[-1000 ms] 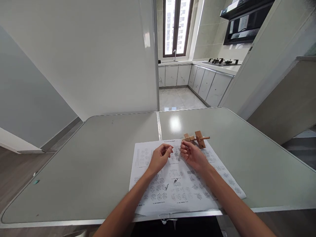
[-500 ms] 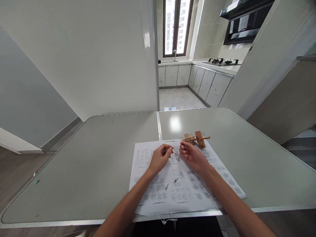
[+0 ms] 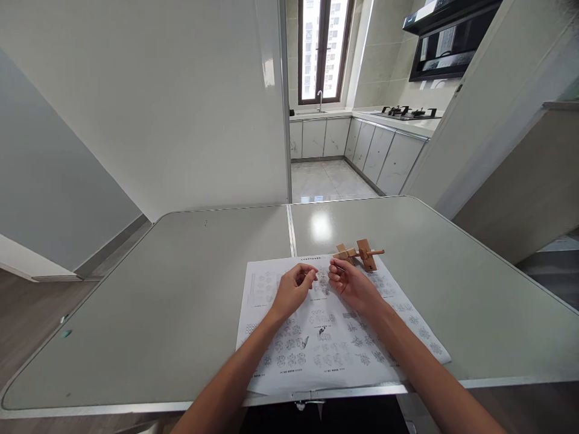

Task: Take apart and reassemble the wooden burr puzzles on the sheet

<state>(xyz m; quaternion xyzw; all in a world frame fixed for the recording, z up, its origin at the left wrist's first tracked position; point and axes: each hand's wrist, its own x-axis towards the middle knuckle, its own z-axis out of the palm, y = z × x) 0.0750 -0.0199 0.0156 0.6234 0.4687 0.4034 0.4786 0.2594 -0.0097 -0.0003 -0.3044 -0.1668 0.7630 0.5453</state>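
Observation:
A large printed sheet covered in small line drawings lies on the table's near part. Above it is my left hand, its fingers loosely curled in and the thumb close to the index finger; I see nothing between them. Facing it across a small gap, my right hand is also curled, thumb against the fingers, with no object visible in it. Just beyond the right hand, a small wooden model, made of crossed flat pieces with a rod, lies at the sheet's far edge. The right hand's fingertips overlap its near end in view.
The grey-green table has a metal rim and a centre seam. A small teal bit lies near its left edge. Beyond stand a white wall panel and a kitchen with cabinets and a gas stove.

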